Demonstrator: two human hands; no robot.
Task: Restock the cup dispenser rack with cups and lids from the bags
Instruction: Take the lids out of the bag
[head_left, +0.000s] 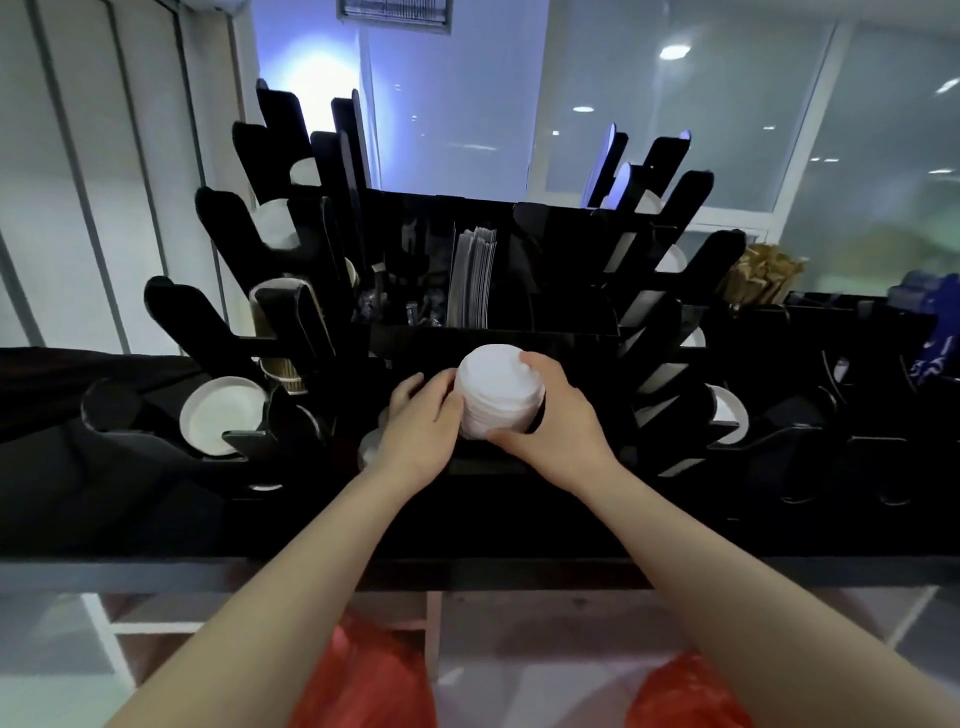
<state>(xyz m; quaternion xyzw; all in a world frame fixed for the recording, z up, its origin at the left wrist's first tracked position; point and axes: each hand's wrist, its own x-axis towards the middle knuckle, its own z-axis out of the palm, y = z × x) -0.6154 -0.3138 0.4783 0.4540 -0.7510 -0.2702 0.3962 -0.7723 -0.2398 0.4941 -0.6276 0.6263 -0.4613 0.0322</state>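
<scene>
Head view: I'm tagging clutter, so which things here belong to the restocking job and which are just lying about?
Job:
stack of white lids, held by left hand and right hand
black dispenser rack
red bags

Lying about:
grey sleeves
brown packets
blue item

Stack of lids (497, 392) gripped between left hand (420, 426) and right hand (555, 415), dispenser rack (566, 249) spread behind the grip, paper sleeves (471, 283) stood beyond it, bags (363, 680) hung below, nearer the person.
</scene>
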